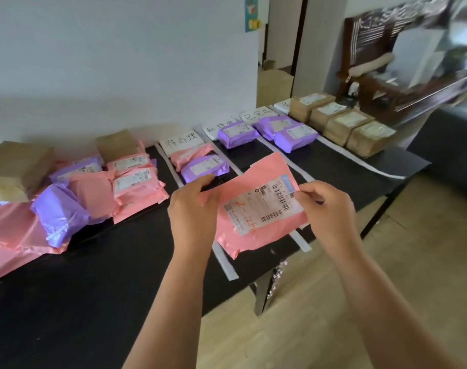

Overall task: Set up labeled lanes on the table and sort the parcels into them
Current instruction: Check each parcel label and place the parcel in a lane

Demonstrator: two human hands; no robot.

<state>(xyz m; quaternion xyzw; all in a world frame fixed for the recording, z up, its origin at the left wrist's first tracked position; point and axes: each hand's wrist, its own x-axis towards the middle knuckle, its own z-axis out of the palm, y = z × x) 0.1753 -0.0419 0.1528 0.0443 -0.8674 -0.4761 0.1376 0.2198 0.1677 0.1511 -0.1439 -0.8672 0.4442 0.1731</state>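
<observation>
Pink parcel (253,171), left hand (195,209) and right hand (325,209) pinching it, lane sign (256,114) 已完成

Illumination is soft, diffuse daylight, moderately bright. The brightest zone lies far beyond the right hand (325,209), where the dark wooden furniture (381,49) is streaked by motion blur and glare. The wall (120,49) carries a faint shadow band above the surface (93,288). Below the left hand (192,211) the black surface loses detail. Print on the pink parcel (253,177) is soft. Straight edges bow outward.
</observation>
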